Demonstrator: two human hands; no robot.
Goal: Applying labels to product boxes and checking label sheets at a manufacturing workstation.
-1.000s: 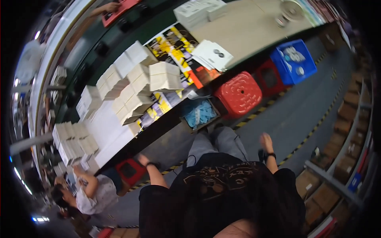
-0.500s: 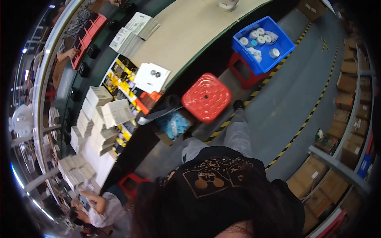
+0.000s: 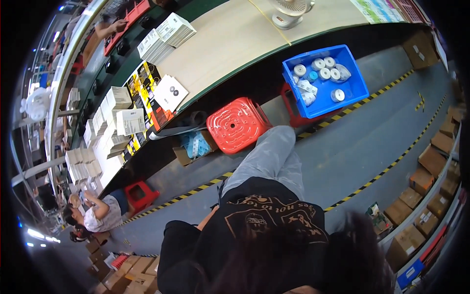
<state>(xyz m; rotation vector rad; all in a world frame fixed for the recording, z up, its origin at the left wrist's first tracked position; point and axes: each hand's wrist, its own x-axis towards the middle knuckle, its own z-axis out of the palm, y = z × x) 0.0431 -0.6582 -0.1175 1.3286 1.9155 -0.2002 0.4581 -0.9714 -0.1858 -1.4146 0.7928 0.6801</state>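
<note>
Neither of my hands shows; only a strip of bare skin of my left arm (image 3: 208,218) comes out past the black shirt, and the hand itself is hidden. My right arm cannot be made out. Just ahead of my legs stands a red plastic stool (image 3: 236,126) with a hole in its seat. Right of it, a blue plastic bin (image 3: 360,81) rests on another red stool and holds several white rolls (image 3: 337,95) and a small light-blue roll. Left of the nearer stool, under the table, an open cardboard box (image 3: 182,156) contains light-blue material.
The long table (image 3: 223,46) carries stacked white boxes (image 3: 172,30), a white box with two black dots (image 3: 171,93) and a fan (image 3: 288,19). A co-worker (image 3: 100,214) sits at far left near a red stool (image 3: 141,196). Shelved cartons (image 3: 426,220) line the right.
My view has turned and shifted; the fan and the table's far right end have come into sight. My legs are now beside the nearer red stool. The co-worker at left appears farther off.
</note>
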